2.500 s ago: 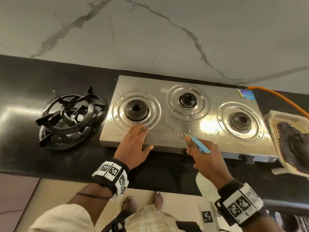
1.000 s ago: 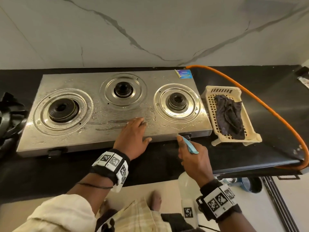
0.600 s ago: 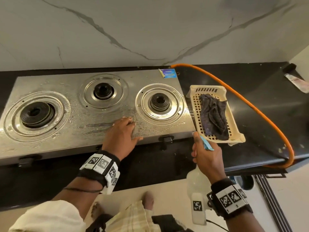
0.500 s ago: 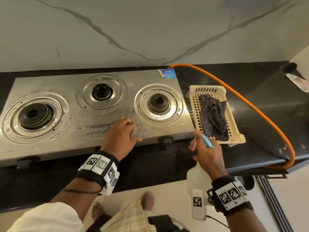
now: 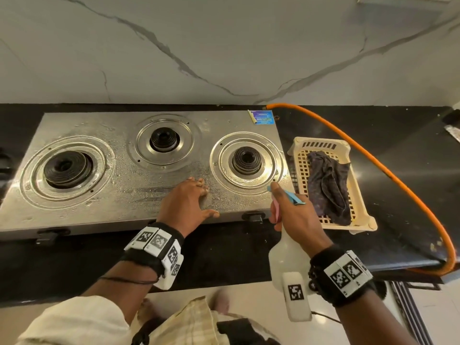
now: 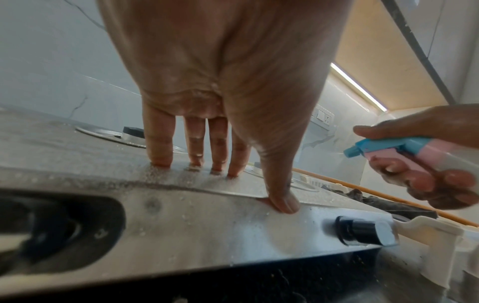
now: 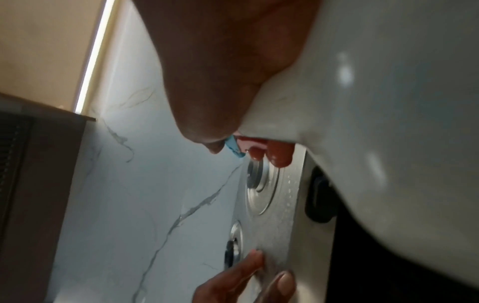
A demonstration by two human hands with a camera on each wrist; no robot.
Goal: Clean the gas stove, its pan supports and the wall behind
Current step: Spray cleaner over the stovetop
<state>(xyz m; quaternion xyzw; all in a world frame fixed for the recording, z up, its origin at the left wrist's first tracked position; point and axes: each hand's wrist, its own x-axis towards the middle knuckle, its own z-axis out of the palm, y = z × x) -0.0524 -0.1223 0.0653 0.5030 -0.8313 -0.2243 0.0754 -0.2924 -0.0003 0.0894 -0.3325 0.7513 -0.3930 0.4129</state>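
Right hand [image 5: 300, 220] nearest the camera: fingers wrapped round the neck of a translucent spray bottle [image 5: 286, 260], index finger lying along the top of its blue nozzle head [image 5: 290, 197], other fingers curled at the pink trigger. Bottle body hangs below the hand, in front of the worktop [image 5: 224, 255] edge. Nozzle sits over the front right corner of the gas stove [image 5: 119, 185], just beside the right burner [image 5: 247, 161].

Left hand [image 5: 185, 205]: flat on the stove top, fingers straight, slightly spread, holding nothing. Four fingertips [image 6: 158, 162] press the wet steel between the middle burner [image 5: 164, 140] and right burner; thumb [image 6: 282, 202] hooks over the front edge, just left of the right-hand black knob [image 5: 253, 216].

Stove: steel, three burners, covered in droplets, no pan supports on it. It sits on the black worktop with its back edge close to the wall [image 5: 224, 46], white marble with grey veins.

Right of stove, touching or nearly: cream plastic basket [image 5: 298, 150] with a dark cloth [image 5: 328, 185] inside. Orange gas hose [image 5: 373, 158] loops from the stove's back right corner round behind the basket to the worktop's front edge.
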